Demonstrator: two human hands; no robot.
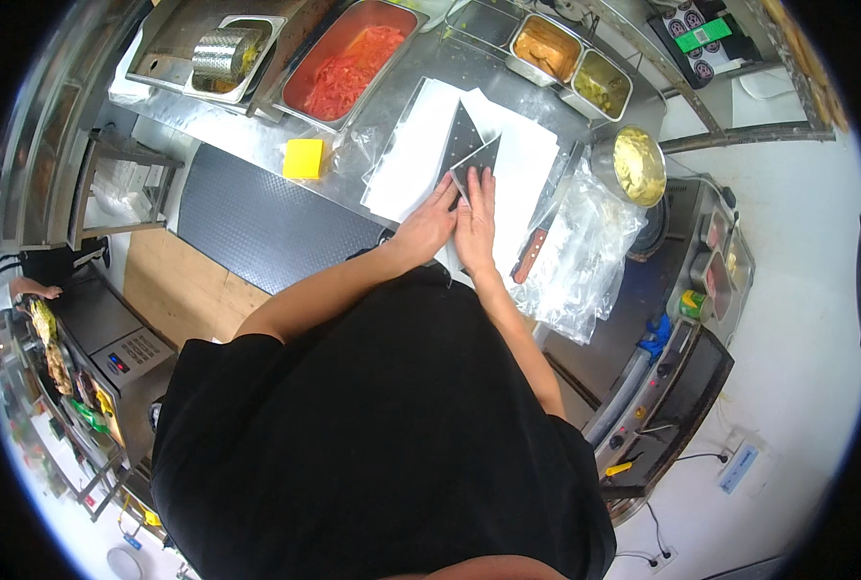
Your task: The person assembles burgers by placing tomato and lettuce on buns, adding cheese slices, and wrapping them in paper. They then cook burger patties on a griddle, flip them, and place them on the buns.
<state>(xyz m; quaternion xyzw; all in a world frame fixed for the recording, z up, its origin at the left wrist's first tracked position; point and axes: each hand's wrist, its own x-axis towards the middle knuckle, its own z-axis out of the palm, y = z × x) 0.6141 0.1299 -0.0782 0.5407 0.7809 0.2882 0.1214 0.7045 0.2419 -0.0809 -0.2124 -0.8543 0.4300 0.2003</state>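
Black-patterned paper with white edges (pixel 465 138) lies folded to pointed corners on white sheets (pixel 528 138) atop the steel counter. My left hand (pixel 428 226) presses its fingertips on the lower left edge of the folded paper. Beside it, nearly touching, my right hand (pixel 475 221) lies flat with extended fingers over the paper's lower right part. Neither hand plainly grips anything; the paper beneath the palms is partly hidden. A knife with a wooden handle (pixel 530 256) rests right of the sheets, partly against clear plastic bags (pixel 583 246).
Behind the sheets stand a steel pan of sliced tomatoes (pixel 347 72), two small steel containers (pixel 544 51) and a bowl of yellow spread (pixel 638 165). A yellow square pad (pixel 303 159) lies near the counter's edge. At far left, a co-worker's hand (pixel 43 288) shows.
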